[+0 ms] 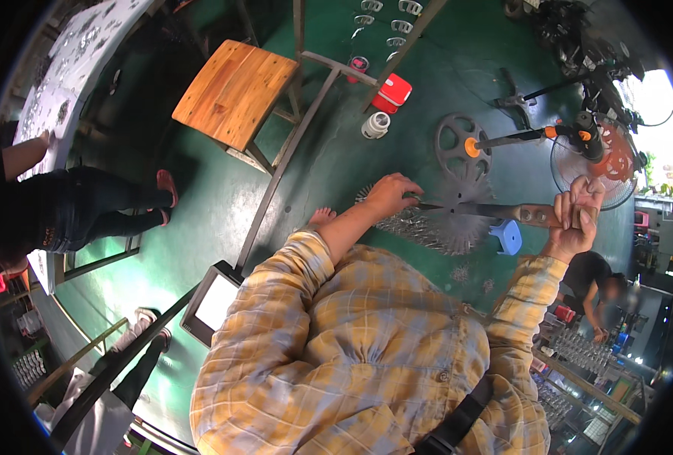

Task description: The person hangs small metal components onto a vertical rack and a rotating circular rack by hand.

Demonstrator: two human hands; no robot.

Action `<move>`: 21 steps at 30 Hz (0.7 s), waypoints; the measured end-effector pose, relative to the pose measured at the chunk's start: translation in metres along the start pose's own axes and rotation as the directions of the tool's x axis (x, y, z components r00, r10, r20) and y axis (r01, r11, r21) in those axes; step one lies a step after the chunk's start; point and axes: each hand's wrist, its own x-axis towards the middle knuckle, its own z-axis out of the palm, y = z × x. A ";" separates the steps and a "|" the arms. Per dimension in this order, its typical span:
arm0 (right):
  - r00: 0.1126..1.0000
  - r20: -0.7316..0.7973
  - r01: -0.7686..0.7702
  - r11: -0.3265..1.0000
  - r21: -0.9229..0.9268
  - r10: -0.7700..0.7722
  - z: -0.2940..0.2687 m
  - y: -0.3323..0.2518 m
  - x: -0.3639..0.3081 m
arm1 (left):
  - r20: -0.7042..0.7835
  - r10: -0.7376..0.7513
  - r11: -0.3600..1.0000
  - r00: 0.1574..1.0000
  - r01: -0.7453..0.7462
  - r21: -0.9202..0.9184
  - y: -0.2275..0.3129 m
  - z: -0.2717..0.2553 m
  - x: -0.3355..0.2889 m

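Note:
My right hand grips the end of a brown riveted handle on a knife-like tool. The dark blade runs level toward the left and narrows to a point. At that point are the bent thumb and fingers of my left hand, which seem to pinch the tip. Just beneath the blade is a grey, round, bristly disc, partly covered by it. A heap of shiny metal pieces lies on the floor left of the disc, partly hidden by my left hand.
A blue stool stands below the handle. A fan and a spoked wheel are beyond. Farther left are a white jar, a red box, a metal frame and a wooden stool. Other people are at both sides.

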 end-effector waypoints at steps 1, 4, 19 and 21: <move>1.000 -0.006 0.010 1.000 -0.004 -0.010 0.002 0.000 0.000 | -0.018 0.033 0.999 0.999 -0.033 0.019 0.003 0.001 0.002; 1.000 -0.007 -0.004 1.000 0.005 0.004 0.011 0.002 0.000 | 0.026 0.074 0.993 0.997 -0.076 0.090 0.000 0.007 0.006; 0.997 -0.072 0.006 0.999 -0.033 -0.008 0.022 0.007 0.000 | -0.179 0.093 0.994 0.979 -0.103 -0.044 0.006 -0.025 -0.002; 0.997 -0.078 0.008 0.999 -0.031 -0.010 0.022 0.007 -0.002 | -0.222 0.105 0.993 0.969 -0.115 -0.031 0.015 -0.044 -0.005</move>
